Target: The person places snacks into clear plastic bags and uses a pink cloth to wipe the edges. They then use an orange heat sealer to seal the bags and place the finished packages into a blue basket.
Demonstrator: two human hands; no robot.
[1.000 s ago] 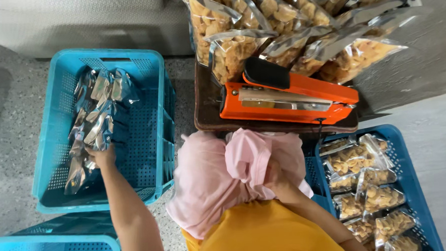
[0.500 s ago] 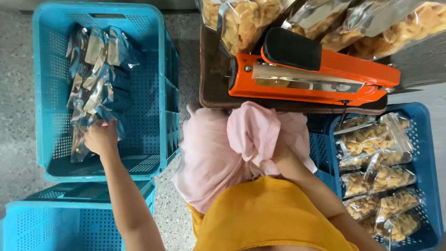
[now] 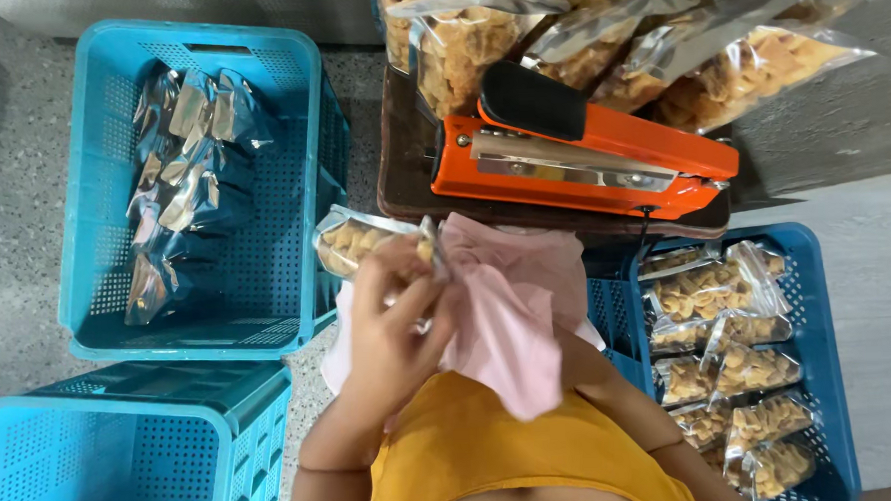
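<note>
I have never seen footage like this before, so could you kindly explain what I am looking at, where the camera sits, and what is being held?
There is no machine arm here: a person works with bare hands, and the single camera is worn on their head, looking straight down. The left hand has a grip on a clear snack packet in front of a pink cloth. The right hand is hidden behind that cloth. On a dark tray sits an orange heat sealer, with more filled bags behind it. The left blue crate holds shiny packets; the right blue crate holds packets of snacks. Another blue crate stands at the lower left.
</note>
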